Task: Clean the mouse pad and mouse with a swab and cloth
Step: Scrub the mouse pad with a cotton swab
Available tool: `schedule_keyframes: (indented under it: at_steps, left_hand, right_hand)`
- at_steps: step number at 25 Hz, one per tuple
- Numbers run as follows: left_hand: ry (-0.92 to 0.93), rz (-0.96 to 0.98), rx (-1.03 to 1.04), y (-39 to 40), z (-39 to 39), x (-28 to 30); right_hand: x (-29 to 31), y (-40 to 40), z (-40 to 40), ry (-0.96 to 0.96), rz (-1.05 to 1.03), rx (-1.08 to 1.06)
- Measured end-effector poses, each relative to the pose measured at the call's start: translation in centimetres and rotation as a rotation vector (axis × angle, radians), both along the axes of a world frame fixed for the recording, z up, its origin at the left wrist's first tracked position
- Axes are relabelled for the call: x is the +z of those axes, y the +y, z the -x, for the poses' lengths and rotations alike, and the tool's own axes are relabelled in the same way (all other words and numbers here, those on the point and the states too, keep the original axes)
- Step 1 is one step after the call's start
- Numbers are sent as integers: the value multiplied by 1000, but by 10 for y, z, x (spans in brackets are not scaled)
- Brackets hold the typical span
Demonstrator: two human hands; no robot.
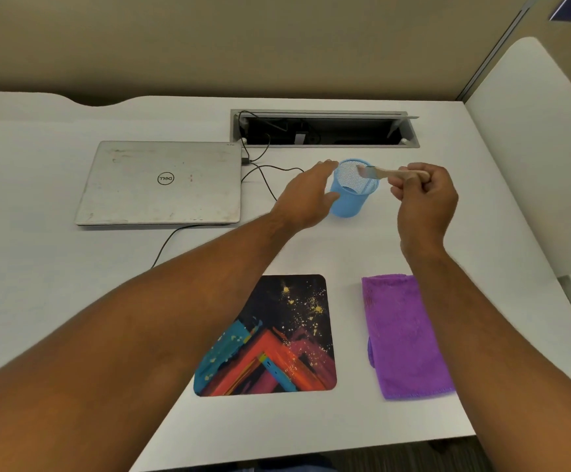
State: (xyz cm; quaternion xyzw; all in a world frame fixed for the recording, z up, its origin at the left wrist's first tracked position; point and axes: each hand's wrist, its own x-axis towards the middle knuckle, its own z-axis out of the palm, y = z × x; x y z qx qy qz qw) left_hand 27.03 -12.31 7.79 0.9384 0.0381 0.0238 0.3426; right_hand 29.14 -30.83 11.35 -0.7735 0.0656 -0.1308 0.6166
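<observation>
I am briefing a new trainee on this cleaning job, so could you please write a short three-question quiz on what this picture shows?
1. True or false: the laptop lies closed on the desk.
2. Which hand holds the wooden-handled swab above the blue mesh cup? A) the left hand B) the right hand
3. What lies just right of the mouse pad?

Key
1. True.
2. B; the left hand is open beside the cup.
3. The folded purple cloth.

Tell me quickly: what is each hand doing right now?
Left hand: open, fingers straight, beside the blue mesh cup.
Right hand: pinching a wooden-handled swab above the cup.
</observation>
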Motion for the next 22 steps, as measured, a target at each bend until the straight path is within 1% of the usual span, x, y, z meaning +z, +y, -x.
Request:
schedule_keyframes:
  at_steps: [4, 7, 10, 12, 15, 17, 20, 22]
  left_hand:
    - [19, -4, 23, 28, 53, 0]
    - [90, -19, -3, 48, 102, -12]
    - [171, -18, 7, 62, 148, -27]
    - [212, -34, 16, 65, 173, -36]
    - [211, -114, -34, 62, 199, -46]
    - [224, -201, -107, 58, 208, -51]
    - [281, -312, -170, 53, 214, -56]
    - [316, -357, -194, 51, 214, -57]
  right_hand:
    - [3, -2, 37, -39, -187, -32]
    - [-3, -2, 70, -19, -286, -28]
    - [-14, 1, 107, 33, -330, -1]
    - [-25, 7, 130, 77, -324, 42]
    - [-42, 12, 161, 149, -202, 161]
    - [-48, 14, 175, 184, -72, 249]
    - [-49, 22, 184, 160, 166, 359]
    - [-50, 30, 185, 134, 261, 394]
